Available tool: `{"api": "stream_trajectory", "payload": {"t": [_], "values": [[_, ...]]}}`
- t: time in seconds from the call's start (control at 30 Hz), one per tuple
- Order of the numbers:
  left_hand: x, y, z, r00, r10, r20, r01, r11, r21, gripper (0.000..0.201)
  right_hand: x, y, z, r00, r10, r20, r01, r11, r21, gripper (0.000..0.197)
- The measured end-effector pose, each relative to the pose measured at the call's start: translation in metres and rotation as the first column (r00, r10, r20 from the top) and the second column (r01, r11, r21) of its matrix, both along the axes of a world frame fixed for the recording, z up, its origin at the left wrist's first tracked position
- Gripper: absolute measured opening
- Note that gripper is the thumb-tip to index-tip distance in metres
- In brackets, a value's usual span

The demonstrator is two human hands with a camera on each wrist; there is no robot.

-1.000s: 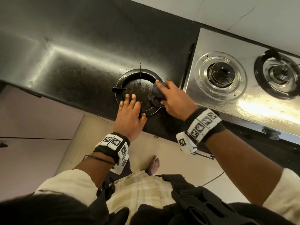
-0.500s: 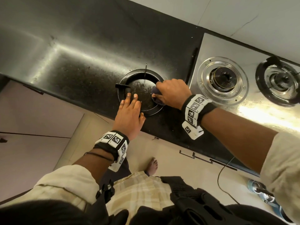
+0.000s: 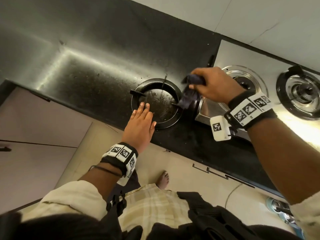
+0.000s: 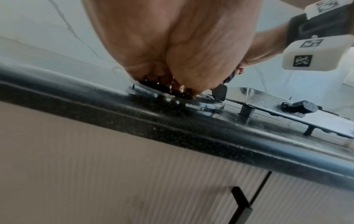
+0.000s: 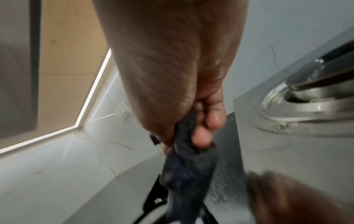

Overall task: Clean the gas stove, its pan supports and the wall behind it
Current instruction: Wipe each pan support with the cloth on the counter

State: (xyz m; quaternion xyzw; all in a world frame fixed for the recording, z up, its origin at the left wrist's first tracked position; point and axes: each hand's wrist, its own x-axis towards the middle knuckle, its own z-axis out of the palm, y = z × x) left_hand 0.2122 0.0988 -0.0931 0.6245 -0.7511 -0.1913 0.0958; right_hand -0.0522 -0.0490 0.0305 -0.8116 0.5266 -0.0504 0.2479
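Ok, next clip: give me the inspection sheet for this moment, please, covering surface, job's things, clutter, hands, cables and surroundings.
Surface: black countertop, speckled and streaked with glare.
Job's things: black pan support lies on the countertop left of the steel gas stove; a second support sits on the stove's far burner; dark cloth hangs over the removed support's right rim.
Clutter: nothing seen.
Hands: left hand rests flat on the support's near rim, fingers straight; right hand grips the cloth, raised above the countertop.
Cables: a thin cord runs down the cabinet front below the stove.
Surroundings: pale wall behind; cabinet handles; tiled floor, a bare foot.
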Motion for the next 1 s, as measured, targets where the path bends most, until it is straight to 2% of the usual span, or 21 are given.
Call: {"api": "stream_trajectory", "payload": {"t": [0.07, 0.1, 0.2, 0.3, 0.4, 0.47, 0.53, 0.57, 0.6, 0.63, 0.7, 0.77, 0.83, 0.9, 0.93, 1.0], "values": [[0.000, 0.001, -0.003, 1.000, -0.005, -0.005, 0.005, 1.000, -0.015, 0.044, 0.009, -0.006, -0.017, 0.996, -0.081, 0.042, 0.083, 0.995, -0.055, 0.034], [0.000, 0.001, -0.003, 1.000, -0.004, -0.003, 0.004, 1.000, -0.023, 0.045, 0.018, -0.007, -0.030, 0.996, -0.080, 0.033, 0.080, 0.996, -0.025, 0.041], [0.001, 0.001, -0.002, 1.000, -0.010, 0.009, 0.010, 1.000, -0.016, 0.045, 0.043, 0.001, -0.061, 0.994, 0.058, -0.096, -0.044, 0.989, 0.145, 0.062], [0.001, 0.000, 0.000, 1.000, -0.014, 0.023, 0.014, 1.000, 0.015, 0.046, 0.049, 0.001, -0.062, 0.965, 0.137, -0.222, -0.114, 0.987, 0.115, 0.065], [0.000, 0.000, 0.002, 0.999, -0.016, 0.046, 0.015, 0.999, 0.028, 0.047, 0.036, -0.004, -0.052, 0.920, 0.175, -0.351, -0.144, 0.983, 0.113, 0.058], [0.000, -0.002, 0.003, 0.998, -0.020, 0.058, 0.018, 0.999, 0.034, 0.048, 0.030, -0.002, -0.046, 0.877, 0.204, -0.435, -0.165, 0.978, 0.126, 0.040], [0.001, -0.003, 0.004, 0.998, -0.018, 0.065, 0.015, 0.999, 0.042, 0.047, 0.030, -0.002, -0.032, 0.825, 0.268, -0.497, -0.177, 0.958, 0.224, 0.022], [0.001, -0.003, 0.004, 0.998, -0.020, 0.063, 0.017, 0.999, 0.045, 0.046, 0.029, -0.004, -0.024, 0.817, 0.306, -0.489, -0.179, 0.940, 0.290, 0.019], [0.001, -0.003, 0.003, 0.998, -0.023, 0.058, 0.020, 0.999, 0.044, 0.045, 0.029, -0.006, -0.016, 0.842, 0.321, -0.434, -0.173, 0.922, 0.347, 0.019], [0.001, -0.003, 0.003, 0.998, -0.025, 0.050, 0.023, 0.999, 0.040, 0.045, 0.028, -0.010, -0.009, 0.899, 0.290, -0.330, -0.160, 0.916, 0.368, 0.019], [0.000, -0.003, 0.003, 0.999, -0.015, 0.029, 0.014, 0.999, 0.029, 0.044, 0.033, -0.016, -0.004, 0.994, 0.094, -0.058, -0.078, 0.968, 0.239, 0.022], [0.001, -0.002, 0.003, 1.000, -0.015, 0.019, 0.014, 0.999, 0.031, 0.044, 0.051, -0.019, -0.008, 0.986, -0.067, 0.155, 0.068, 0.998, -0.006, 0.031], [0.001, -0.002, 0.004, 1.000, -0.021, 0.021, 0.021, 0.999, 0.035, 0.044, 0.078, -0.022, -0.014, 0.975, -0.098, 0.200, 0.122, 0.986, -0.111, 0.043], [0.000, -0.003, 0.005, 1.000, -0.017, 0.017, 0.016, 0.999, 0.034, 0.043, 0.104, -0.026, -0.020, 0.995, -0.047, 0.084, 0.047, 0.999, 0.011, 0.054], [0.000, -0.003, 0.006, 1.000, -0.014, 0.018, 0.014, 0.999, 0.034, 0.043, 0.115, -0.028, -0.024, 0.999, 0.041, -0.031, -0.039, 0.996, 0.079, 0.056], [0.000, -0.003, 0.007, 1.000, -0.011, 0.027, 0.010, 0.999, 0.038, 0.045, 0.129, -0.029, -0.032, 0.922, 0.270, -0.278, -0.251, 0.963, 0.100, 0.042]]}}
